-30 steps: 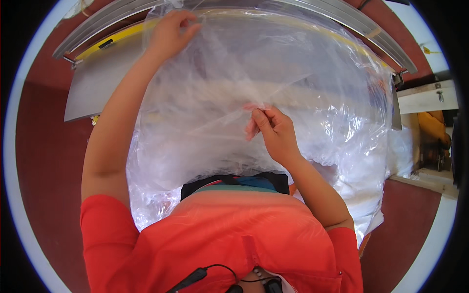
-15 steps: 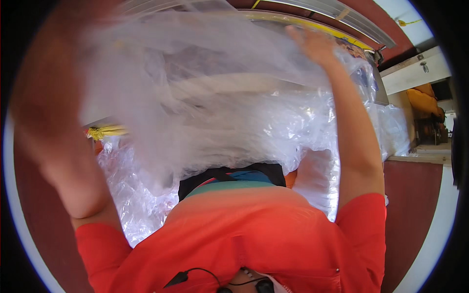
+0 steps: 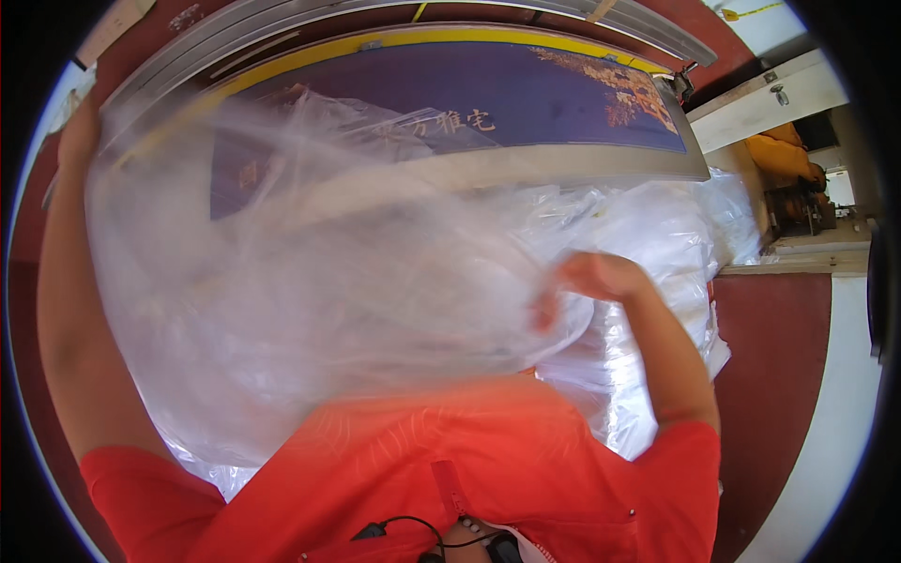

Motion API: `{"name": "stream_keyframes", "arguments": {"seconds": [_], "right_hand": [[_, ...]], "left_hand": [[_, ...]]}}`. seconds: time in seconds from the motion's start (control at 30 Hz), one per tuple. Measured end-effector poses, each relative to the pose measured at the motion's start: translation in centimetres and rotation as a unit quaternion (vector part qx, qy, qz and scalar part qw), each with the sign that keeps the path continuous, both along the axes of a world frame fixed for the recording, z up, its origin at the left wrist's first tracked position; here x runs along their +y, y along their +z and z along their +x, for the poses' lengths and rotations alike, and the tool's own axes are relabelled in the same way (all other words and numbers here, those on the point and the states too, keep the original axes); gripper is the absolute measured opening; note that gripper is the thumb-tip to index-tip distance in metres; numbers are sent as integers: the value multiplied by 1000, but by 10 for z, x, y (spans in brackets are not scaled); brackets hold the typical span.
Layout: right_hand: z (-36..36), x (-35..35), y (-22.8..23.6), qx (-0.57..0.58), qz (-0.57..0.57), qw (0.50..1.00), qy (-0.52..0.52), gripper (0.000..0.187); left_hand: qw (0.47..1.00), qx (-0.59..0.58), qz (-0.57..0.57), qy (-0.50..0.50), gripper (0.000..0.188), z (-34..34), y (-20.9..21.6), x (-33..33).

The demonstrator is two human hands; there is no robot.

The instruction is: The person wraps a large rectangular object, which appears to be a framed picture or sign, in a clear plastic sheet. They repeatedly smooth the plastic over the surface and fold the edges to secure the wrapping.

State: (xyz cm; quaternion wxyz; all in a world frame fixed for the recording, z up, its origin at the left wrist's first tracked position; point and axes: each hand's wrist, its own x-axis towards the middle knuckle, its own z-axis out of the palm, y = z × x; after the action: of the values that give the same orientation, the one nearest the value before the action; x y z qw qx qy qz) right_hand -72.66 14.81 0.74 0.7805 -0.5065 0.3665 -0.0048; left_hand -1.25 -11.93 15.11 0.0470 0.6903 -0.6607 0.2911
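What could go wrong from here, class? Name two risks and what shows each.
The clear sheet might snag on the blue board, since it overlaps its left part. It might also cling to the wrinkled plastic, which shows beside the blurred right hand.

Bright red short-slv fabric top (image 3: 450, 422) here, w/ slim red zip strip (image 3: 449, 483); thin blk looped cable (image 3: 413, 519) nr the zip strip.
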Motion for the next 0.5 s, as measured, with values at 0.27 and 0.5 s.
{"name": "stream_keyframes", "arguments": {"seconds": [0.27, 0.5], "right_hand": [[-264, 49, 227, 802, -385, 443, -114, 61], [9, -115, 115, 401, -815, 417, -31, 53]], "left_hand": [[954, 197, 9, 228, 36, 67, -186, 94], [965, 167, -10, 203, 34, 101, -179, 102]]}}
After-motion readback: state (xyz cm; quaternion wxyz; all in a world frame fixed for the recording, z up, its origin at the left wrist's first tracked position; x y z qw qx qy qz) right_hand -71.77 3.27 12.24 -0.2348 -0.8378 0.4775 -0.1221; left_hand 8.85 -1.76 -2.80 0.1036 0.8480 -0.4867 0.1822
